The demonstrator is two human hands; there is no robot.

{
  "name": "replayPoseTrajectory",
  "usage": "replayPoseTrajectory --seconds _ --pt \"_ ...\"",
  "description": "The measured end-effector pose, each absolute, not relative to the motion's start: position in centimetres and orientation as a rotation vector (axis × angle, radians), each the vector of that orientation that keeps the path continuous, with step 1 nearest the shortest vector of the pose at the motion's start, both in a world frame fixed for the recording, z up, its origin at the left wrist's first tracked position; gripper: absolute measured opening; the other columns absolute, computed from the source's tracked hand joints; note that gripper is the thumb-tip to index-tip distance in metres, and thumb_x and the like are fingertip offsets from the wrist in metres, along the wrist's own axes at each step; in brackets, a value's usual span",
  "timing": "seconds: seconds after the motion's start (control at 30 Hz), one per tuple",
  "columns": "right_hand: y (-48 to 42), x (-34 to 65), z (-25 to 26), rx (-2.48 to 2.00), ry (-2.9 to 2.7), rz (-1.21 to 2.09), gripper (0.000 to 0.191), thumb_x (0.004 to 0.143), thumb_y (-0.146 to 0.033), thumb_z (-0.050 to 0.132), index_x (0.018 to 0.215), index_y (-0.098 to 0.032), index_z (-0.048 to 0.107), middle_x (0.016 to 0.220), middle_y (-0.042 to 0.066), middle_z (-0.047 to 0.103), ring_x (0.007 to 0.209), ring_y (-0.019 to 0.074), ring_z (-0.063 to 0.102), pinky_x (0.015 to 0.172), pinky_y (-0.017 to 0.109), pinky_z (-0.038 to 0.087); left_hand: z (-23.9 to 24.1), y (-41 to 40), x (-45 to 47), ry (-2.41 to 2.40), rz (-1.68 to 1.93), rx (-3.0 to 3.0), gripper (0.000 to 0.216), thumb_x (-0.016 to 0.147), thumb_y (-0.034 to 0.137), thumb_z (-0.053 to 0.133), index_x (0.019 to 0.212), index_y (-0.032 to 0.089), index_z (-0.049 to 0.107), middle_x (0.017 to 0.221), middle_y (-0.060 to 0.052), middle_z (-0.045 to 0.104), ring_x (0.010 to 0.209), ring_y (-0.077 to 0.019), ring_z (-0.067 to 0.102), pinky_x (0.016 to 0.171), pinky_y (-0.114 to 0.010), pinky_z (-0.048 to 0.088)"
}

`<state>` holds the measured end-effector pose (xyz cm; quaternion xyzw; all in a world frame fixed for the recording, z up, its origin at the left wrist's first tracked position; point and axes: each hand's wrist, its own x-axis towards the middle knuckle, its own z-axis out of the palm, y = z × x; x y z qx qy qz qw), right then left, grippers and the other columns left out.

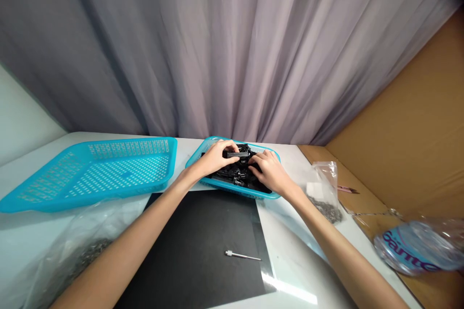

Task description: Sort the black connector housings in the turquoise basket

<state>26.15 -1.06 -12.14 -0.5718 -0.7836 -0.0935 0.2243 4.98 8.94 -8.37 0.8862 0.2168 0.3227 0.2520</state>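
My left hand is over a blue basket and grips a dark, bar-shaped plastic part between thumb and fingers. Beneath it lies a heap of small black plastic parts, whose exact kind I cannot make out. At the right side of the same basket, my right hand reaches into the heap with bent fingers. Its fingertips are among the black parts, so whether they hold one is hidden. A thin screwdriver rests on a black mat nearer to me.
A larger blue basket stands at left. Clear bags of small metal pieces lie by my left forearm and at right. A plastic bottle lies on its side at far right. A grey curtain hangs behind the table.
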Motion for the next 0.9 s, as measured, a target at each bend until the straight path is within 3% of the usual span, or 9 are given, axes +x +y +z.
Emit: replayPoseTrajectory --seconds 0.33,0.67,0.9 --pt "-0.9 27.0 -12.5 -1.485 -1.859 -0.06 0.011 0.098 -0.024 0.055 0.101 -0.021 0.065 0.106 0.007 0.071 0.103 0.0288 0.053 0.096 0.045 0.038 -9.0 9.1 4.9 0.689 0.866 2.579 0.013 0.09 0.029 0.067 0.1 0.021 0.066 0.108 -0.005 0.068 0.112 -0.0251 0.057 0.103 -0.041 0.045" --pt "-0.4 28.1 -12.3 -1.234 -1.521 0.323 0.036 0.101 -0.05 0.049 0.111 -0.021 0.068 0.117 0.008 0.07 0.108 0.0245 0.059 0.096 0.039 0.044 -9.5 8.7 5.1 0.666 0.711 2.722 0.023 0.089 0.034 0.07 0.107 0.02 0.066 0.114 -0.007 0.066 0.118 -0.0295 0.053 0.107 -0.046 0.042" --pt "-0.6 28.4 -12.0 -1.135 -1.419 0.436 0.04 0.099 -0.059 0.051 0.11 -0.024 0.066 0.102 0.004 0.068 0.077 0.0188 0.06 0.08 0.035 0.05 -9.0 7.2 6.0 0.614 0.812 2.619 0.058 0.092 0.047 0.07 0.141 0.023 0.051 0.137 -0.011 0.061 0.131 -0.0297 0.053 0.113 -0.048 0.04"
